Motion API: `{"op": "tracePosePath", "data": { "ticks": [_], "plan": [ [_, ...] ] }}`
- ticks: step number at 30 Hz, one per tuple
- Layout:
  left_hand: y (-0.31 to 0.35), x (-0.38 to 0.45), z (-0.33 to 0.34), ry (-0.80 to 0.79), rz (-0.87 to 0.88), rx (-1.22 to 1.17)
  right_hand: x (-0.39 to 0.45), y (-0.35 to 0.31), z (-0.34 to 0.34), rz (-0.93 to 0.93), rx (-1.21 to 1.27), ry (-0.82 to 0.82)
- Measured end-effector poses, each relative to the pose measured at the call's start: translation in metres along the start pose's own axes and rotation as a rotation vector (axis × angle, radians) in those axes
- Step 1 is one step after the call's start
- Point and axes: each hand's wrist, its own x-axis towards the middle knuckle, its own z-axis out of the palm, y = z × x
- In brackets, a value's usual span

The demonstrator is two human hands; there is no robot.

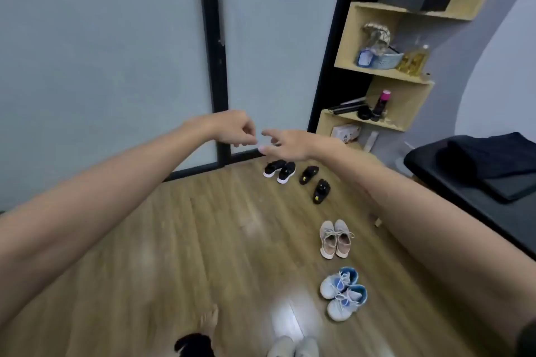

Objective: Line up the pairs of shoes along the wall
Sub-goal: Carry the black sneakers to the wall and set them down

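While stretched forward at arm's length over the wooden floor, left hand with fingers loosely curled downward, holding nothing. Right hand just beside it, fingertips nearly meeting, fingers relaxed and slightly extended, also holding nothing. Both hands well above the shoes, touching none of them.

Directly below the hands, close to the dark frame of the frosted glass door: black sneakers with white soles, side by side and touching. Just to their right, black sandals with yellow marks, the two set apart and staggered, one nearer the door than the other. Nearer the camera, beige lace-up sneakers, paired neatly, toes pointing toward the door. Nearer still, light blue sneakers, touching but angled across each other. At the bottom edge, a bare foot, a dark shoe partly cut off, and a pale grey pair also cut off.

To the right, stepped wooden shelves holding a basket, bottles and small items. Farther right, a dark bench with folded dark cloth on top.
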Motion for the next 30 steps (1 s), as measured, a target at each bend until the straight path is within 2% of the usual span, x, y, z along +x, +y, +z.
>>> {"op": "tracePosePath", "data": {
  "ticks": [3, 7, 11, 16, 19, 22, 26, 30],
  "plan": [
    [-0.056, 0.097, 0.003, 0.009, 0.012, 0.073, 0.084, 0.041, -0.005, 0.114, 0.076, -0.004],
    [-0.137, 0.219, 0.009, -0.057, -0.015, 0.018, 0.19, 0.098, -0.015, 0.294, 0.302, 0.042],
    [-0.192, 0.314, 0.001, -0.118, -0.055, -0.014, 0.27, 0.151, -0.021, 0.456, 0.441, 0.057],
    [-0.242, 0.44, -0.015, -0.079, -0.095, -0.106, 0.368, 0.226, -0.029, 0.514, 0.432, 0.079],
    [-0.261, 0.512, 0.004, -0.057, -0.097, -0.153, 0.426, 0.284, -0.01, 0.536, 0.45, 0.124],
    [-0.289, 0.582, 0.062, -0.045, -0.118, -0.151, 0.489, 0.356, 0.046, 0.571, 0.374, 0.048],
    [-0.349, 0.687, 0.186, 0.021, -0.107, -0.078, 0.58, 0.469, 0.152, 0.606, 0.398, -0.029],
    [-0.417, 0.779, 0.326, -0.136, -0.123, -0.035, 0.669, 0.566, 0.258, 0.64, 0.479, -0.004]
  ]
}}
